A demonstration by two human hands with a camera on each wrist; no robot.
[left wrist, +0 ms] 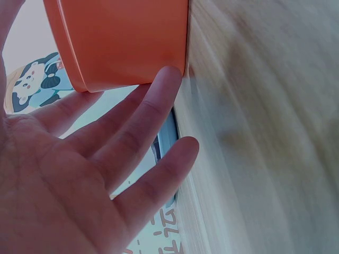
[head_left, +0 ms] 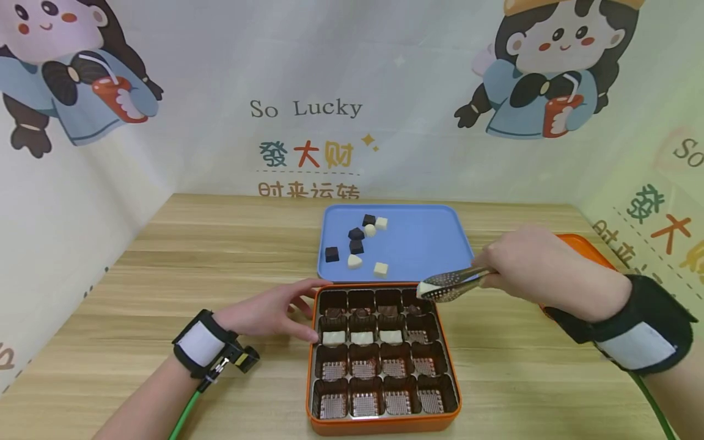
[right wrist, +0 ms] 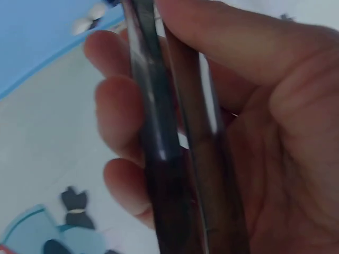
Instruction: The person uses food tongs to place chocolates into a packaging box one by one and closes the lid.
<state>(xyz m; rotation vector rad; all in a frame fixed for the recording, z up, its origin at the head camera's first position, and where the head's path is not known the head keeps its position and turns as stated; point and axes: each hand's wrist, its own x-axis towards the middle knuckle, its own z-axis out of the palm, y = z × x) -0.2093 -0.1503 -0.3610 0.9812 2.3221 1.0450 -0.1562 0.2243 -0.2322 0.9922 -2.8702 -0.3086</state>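
My right hand [head_left: 522,263] grips metal tongs [head_left: 453,283], its fingers curled round both arms in the right wrist view. A white chocolate piece [head_left: 423,290] shows between the tongs' tips, above the back right corner of an orange box [head_left: 385,426]. The box has a dark brown tray divided into compartments. Dark chocolates [head_left: 387,311] sit in the back row, and white chocolates [head_left: 362,338] lie in three compartments of the second row. Against the box's left side rests my left hand [head_left: 269,311], with fingers extended; its fingertips touch the orange wall [left wrist: 122,42] in the left wrist view.
Directly behind the box lies a blue tray [head_left: 423,238] with several loose dark and white chocolates [head_left: 356,246]. An orange tray [head_left: 585,247] is partly hidden behind my right hand. Printed cloth walls [head_left: 412,122] border the wooden table [head_left: 220,244].
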